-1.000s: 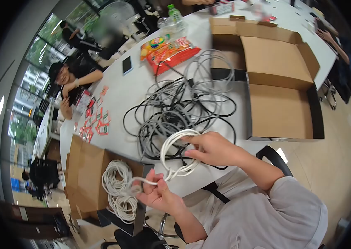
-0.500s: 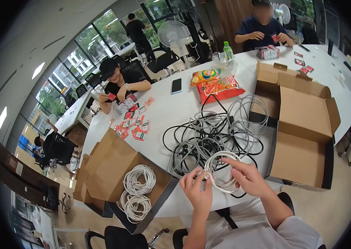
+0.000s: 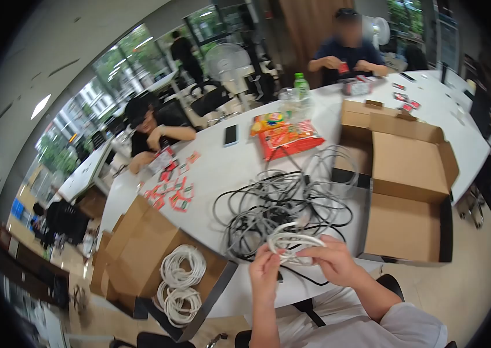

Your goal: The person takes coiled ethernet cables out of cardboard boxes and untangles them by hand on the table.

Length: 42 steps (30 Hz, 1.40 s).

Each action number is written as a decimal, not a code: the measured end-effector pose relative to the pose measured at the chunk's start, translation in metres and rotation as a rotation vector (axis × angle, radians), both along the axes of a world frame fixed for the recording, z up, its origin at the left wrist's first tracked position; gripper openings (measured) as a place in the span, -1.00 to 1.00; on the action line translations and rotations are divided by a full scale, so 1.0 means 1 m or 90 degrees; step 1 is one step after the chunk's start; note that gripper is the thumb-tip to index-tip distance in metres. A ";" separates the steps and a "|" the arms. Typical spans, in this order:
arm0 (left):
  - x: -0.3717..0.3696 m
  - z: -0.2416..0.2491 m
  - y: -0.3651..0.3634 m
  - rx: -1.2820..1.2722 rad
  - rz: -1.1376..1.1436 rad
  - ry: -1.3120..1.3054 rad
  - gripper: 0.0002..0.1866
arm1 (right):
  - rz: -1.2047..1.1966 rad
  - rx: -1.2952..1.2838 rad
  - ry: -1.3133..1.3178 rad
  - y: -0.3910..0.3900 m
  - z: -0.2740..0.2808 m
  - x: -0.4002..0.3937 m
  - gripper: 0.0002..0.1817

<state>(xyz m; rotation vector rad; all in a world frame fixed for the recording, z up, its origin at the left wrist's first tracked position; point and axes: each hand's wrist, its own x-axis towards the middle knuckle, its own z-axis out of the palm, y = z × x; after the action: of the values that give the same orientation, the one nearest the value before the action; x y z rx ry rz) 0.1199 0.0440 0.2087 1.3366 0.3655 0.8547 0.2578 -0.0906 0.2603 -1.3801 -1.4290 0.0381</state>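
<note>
Between my two hands is a white coiled cable (image 3: 293,238), held over the near edge of the table. My left hand (image 3: 265,266) pinches the left side of the loops. On the right side, my right hand (image 3: 333,260) closes its fingers around the same coil. Just beyond lies a tangled heap of grey and black cables (image 3: 283,200). To the left, an open cardboard box (image 3: 141,243) holds a white cable coil (image 3: 183,265) and another white coil (image 3: 179,305) beside it.
An open cardboard box (image 3: 409,229) sits at the right. Snack bags (image 3: 289,139), a phone (image 3: 231,135) and a green bottle (image 3: 301,87) lie farther back on the white table (image 3: 210,174). Two people sit across, handling small red packets (image 3: 170,194).
My right hand has shifted from pointing fingers along the coil to gripping its side. The coil now appears flatter and more tilted. The whole view has swung slightly.
</note>
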 end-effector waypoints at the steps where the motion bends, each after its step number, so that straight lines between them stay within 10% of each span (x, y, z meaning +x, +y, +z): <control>1: 0.000 0.004 0.001 0.018 0.028 0.008 -0.86 | -0.013 0.008 -0.031 0.000 0.000 0.000 -0.54; 5: 0.016 0.020 0.009 0.018 0.280 -0.087 -0.52 | -0.030 0.055 -0.204 0.003 0.018 0.005 -0.50; 12: 0.023 0.081 0.042 0.076 0.086 -0.036 -0.22 | -0.025 0.190 -0.179 0.031 0.059 0.007 -0.50; 19: 0.015 0.062 0.062 0.295 0.165 0.158 -0.77 | -0.135 0.391 0.188 0.061 0.079 0.025 -0.74; 23: -0.012 0.047 0.078 0.434 0.230 0.446 -0.72 | -0.110 0.529 0.437 0.084 0.097 0.052 -0.77; 30: -0.033 0.089 0.070 0.660 0.441 0.606 -0.64 | 0.069 0.267 0.521 0.102 0.091 0.064 -0.76; 42: 0.069 0.147 0.107 0.089 0.120 -0.137 -0.56 | 0.097 0.128 0.402 0.118 0.079 0.062 -0.72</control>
<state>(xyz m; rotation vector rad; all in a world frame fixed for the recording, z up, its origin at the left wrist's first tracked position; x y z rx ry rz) 0.1892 0.1508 0.3554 1.3367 0.2694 1.1886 0.3197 0.0271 0.3393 -0.9690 -0.9682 0.3851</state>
